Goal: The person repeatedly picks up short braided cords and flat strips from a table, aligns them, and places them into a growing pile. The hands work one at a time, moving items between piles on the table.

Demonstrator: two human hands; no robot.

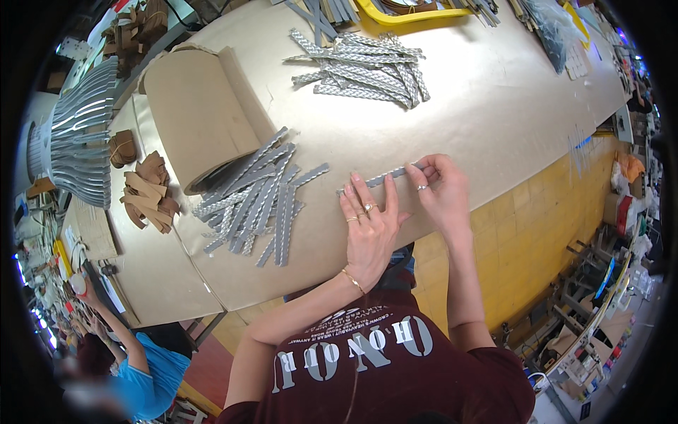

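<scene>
Head view: Strip (379,179), one, grey with a pale braided face, narrow; lying on the surface (508,106) near its near edge, in front of the person; long axis running left to right, slightly aslant, right end pointing farther off than left end. Left hand (373,226): flat over the strip's left part, fingers spread apart, tips pointing to the far side. Right hand (443,187): thumb and fingertips together, clamped on the strip's right end. Left of the hands: loose heap of grey strips (265,194), mixed directions; beyond it, brown curved sheet (201,113); farther left, brown pieces (150,194). Far side: pile of braided strips (371,67); yellow-rimmed tray (395,18)
</scene>
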